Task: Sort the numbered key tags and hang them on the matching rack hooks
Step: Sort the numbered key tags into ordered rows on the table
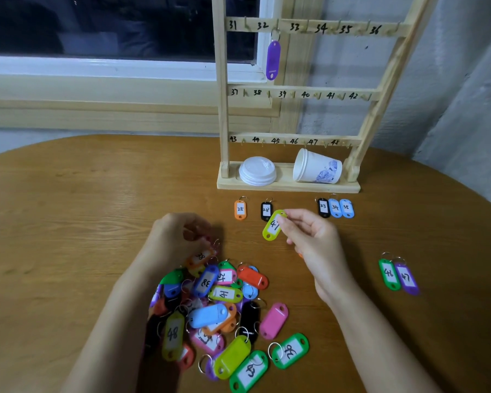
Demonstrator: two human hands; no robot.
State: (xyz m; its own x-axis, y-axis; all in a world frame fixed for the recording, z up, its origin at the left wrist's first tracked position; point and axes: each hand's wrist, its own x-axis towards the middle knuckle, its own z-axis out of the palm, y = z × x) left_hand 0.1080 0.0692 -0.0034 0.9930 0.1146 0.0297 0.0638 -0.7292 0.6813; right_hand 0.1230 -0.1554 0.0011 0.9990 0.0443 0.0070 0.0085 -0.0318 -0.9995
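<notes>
My right hand (309, 236) pinches a yellow-green key tag (272, 226) marked 41, held just above the table in front of the wooden rack (288, 93). My left hand (179, 236) has its fingers curled at the far edge of a heap of coloured tags (219, 313); whether it holds one I cannot make out. Set out on the table are an orange tag 25 (240, 209), a black tag 28 (266, 210), a black 33 (323, 207), blue 34 (335, 208) and blue 35 (347, 208), plus a green 46 (389, 275) and purple 47 (406, 279). A purple tag (273, 60) hangs on hook 32.
The rack's base holds a stack of white cup lids (257, 171) and a paper cup (316, 167) lying on its side. The round wooden table (68, 211) stands against a window sill (97, 89) and a grey wall.
</notes>
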